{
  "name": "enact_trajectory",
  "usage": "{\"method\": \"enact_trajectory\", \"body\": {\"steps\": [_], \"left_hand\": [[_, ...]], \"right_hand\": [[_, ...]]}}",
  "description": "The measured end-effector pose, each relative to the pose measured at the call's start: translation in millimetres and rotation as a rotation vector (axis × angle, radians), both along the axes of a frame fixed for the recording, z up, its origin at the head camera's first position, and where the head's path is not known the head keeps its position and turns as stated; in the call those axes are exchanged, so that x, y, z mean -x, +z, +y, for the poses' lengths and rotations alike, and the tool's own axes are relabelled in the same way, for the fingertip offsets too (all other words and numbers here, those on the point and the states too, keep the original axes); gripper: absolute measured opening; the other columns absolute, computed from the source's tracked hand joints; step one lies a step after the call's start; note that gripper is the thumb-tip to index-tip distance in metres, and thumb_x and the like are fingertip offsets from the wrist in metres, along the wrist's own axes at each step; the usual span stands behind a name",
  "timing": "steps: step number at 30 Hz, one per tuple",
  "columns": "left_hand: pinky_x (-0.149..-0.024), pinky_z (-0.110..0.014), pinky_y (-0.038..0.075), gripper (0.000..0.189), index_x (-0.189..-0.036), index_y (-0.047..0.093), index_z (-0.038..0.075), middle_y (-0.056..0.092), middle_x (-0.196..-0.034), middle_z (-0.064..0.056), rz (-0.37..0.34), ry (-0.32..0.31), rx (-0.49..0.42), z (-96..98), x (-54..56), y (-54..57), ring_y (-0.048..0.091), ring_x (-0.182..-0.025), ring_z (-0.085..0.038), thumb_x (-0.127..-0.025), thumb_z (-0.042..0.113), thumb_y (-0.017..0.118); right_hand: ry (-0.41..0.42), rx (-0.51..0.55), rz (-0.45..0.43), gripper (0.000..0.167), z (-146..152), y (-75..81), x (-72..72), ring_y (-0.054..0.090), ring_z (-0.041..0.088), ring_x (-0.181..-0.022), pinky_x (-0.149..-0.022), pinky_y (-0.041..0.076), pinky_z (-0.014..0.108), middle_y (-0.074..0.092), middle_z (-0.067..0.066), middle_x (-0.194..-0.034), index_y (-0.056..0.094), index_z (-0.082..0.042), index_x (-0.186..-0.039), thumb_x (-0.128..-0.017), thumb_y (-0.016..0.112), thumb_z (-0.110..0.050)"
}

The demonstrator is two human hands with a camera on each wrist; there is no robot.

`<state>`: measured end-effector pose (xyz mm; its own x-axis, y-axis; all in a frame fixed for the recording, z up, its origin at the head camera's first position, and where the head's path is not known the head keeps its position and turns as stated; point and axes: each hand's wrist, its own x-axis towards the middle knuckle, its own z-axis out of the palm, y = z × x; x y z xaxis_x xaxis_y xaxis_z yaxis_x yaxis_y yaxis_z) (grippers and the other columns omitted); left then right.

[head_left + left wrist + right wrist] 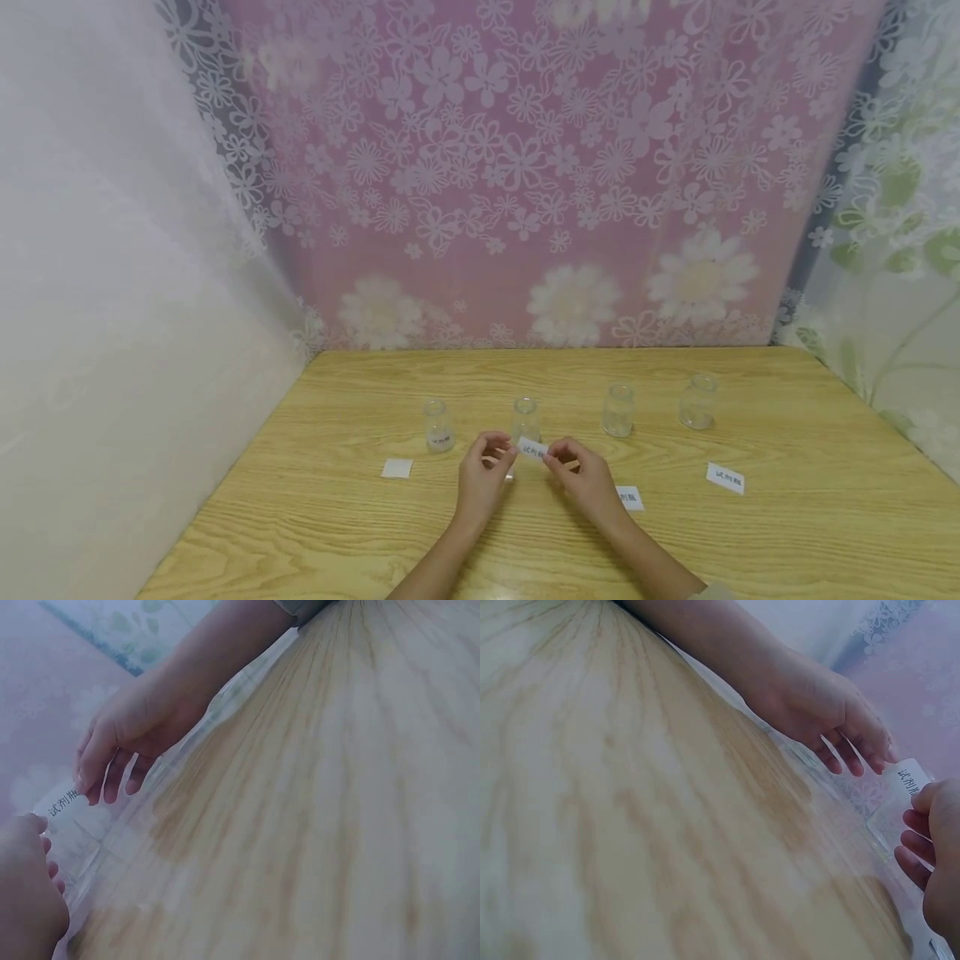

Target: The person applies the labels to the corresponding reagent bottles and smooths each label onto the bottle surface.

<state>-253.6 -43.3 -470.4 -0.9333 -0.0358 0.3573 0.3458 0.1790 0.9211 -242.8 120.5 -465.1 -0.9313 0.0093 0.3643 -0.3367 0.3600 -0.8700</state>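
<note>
Between my two hands a small white label with black printed characters is held up by its ends. My left hand pinches the left end between thumb and finger, while my right hand pinches the right end. Just behind the label stands a clear glass bottle, its lower part partly hidden. In the left wrist view the label spans from one hand's fingertips to the other's. The right wrist view shows the same label gripped at both ends.
Left of the hands stands a glass bottle bearing a label. Two more bottles, one and another, stand to the right. A blank white square and printed labels lie on the wooden table.
</note>
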Motion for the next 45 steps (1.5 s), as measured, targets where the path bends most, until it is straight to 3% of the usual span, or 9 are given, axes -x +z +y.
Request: {"method": "enact_trajectory", "body": {"steps": [9, 17, 20, 24, 29, 35, 40, 45], "left_hand": [[-0.069, -0.026, 0.045, 0.008, -0.087, 0.066, 0.011, 0.06, -0.087, 0.005, 0.035, -0.002, 0.087, -1.9, 1.9, -2.3, 0.053, -0.081, -0.015, -0.085, 0.018, 0.067], [-0.072, -0.03, 0.046, 0.005, -0.085, 0.067, 0.012, 0.059, -0.094, 0.001, 0.047, 0.025, 0.154, -1.2, 10.9, -3.1, 0.051, -0.089, -0.018, -0.083, 0.016, 0.069], [-0.082, -0.038, 0.045, 0.004, -0.085, 0.066, 0.011, 0.06, -0.103, -0.003, 0.059, 0.026, 0.183, -0.2, 14.4, -3.5, 0.051, -0.099, -0.023, -0.083, 0.013, 0.068], [-0.09, -0.049, 0.038, 0.003, -0.083, 0.064, 0.01, 0.061, -0.11, -0.008, 0.07, 0.036, 0.2, 1.1, 17.8, -3.1, 0.05, -0.108, -0.03, -0.083, 0.008, 0.067], [-0.092, -0.052, 0.036, 0.006, -0.083, 0.062, 0.01, 0.061, -0.112, -0.009, 0.074, 0.04, 0.218, 1.9, 22.5, -2.1, 0.049, -0.111, -0.033, -0.083, 0.005, 0.065], [-0.089, -0.049, 0.039, 0.004, -0.083, 0.061, 0.009, 0.062, -0.112, -0.005, 0.058, 0.034, 0.213, 2.3, 26.5, -0.5, 0.05, -0.11, -0.031, -0.086, 0.008, 0.063], [-0.08, -0.04, 0.044, 0.005, -0.083, 0.061, 0.01, 0.063, -0.11, -0.005, 0.051, 0.032, 0.216, 2.6, 28.0, -1.3, 0.055, -0.101, -0.027, -0.085, 0.006, 0.063], [-0.083, -0.046, 0.045, 0.005, -0.084, 0.061, 0.01, 0.063, -0.109, -0.005, 0.058, 0.04, 0.206, 2.8, 29.3, -3.5, 0.055, -0.102, -0.029, -0.086, 0.006, 0.063]], "right_hand": [[0.017, -0.081, 0.07, 0.011, 1, -1.2, 1.2, 0.058, 0.016, -0.076, -0.062, 0.05, 0.026, 0.059, -0.006, -0.079, 0.061, -0.013, -0.081, -0.082, 0.068, -0.005], [0.019, -0.124, 0.167, 0.012, 2, -0.7, 14.8, 0.061, 0.028, -0.087, -0.071, 0.052, 0.03, 0.056, 0.003, -0.09, 0.062, -0.007, -0.082, -0.078, 0.07, 0.002], [0.022, -0.15, 0.214, 0.012, 3, -3.0, 22.8, 0.06, 0.028, -0.088, -0.072, 0.052, 0.031, 0.057, 0.007, -0.093, 0.063, -0.005, -0.081, -0.078, 0.07, 0.004], [0.027, -0.162, 0.23, 0.009, 3, -5.8, 29.4, 0.059, 0.029, -0.091, -0.072, 0.052, 0.03, 0.059, 0.012, -0.097, 0.064, -0.005, -0.078, -0.078, 0.07, 0.002], [0.037, -0.166, 0.234, 0.008, 3, -6.7, 34.8, 0.059, 0.032, -0.093, -0.074, 0.052, 0.031, 0.06, 0.016, -0.103, 0.063, -0.005, -0.078, -0.079, 0.069, 0.001], [0.047, -0.17, 0.239, 0.008, 2, -4.1, 37.0, 0.061, 0.031, -0.091, -0.074, 0.051, 0.031, 0.061, 0.015, -0.106, 0.063, -0.004, -0.08, -0.08, 0.067, 0.003], [0.053, -0.182, 0.231, 0.004, 1, -3.8, 37.0, 0.061, 0.028, -0.09, -0.074, 0.051, 0.031, 0.061, 0.014, -0.106, 0.063, 0.0, -0.083, -0.083, 0.066, -0.003], [0.059, -0.172, 0.237, 0.005, 0, -5.4, 38.6, 0.062, 0.029, -0.091, -0.075, 0.051, 0.032, 0.063, 0.013, -0.104, 0.063, 0.001, -0.084, -0.084, 0.065, -0.004]]}}
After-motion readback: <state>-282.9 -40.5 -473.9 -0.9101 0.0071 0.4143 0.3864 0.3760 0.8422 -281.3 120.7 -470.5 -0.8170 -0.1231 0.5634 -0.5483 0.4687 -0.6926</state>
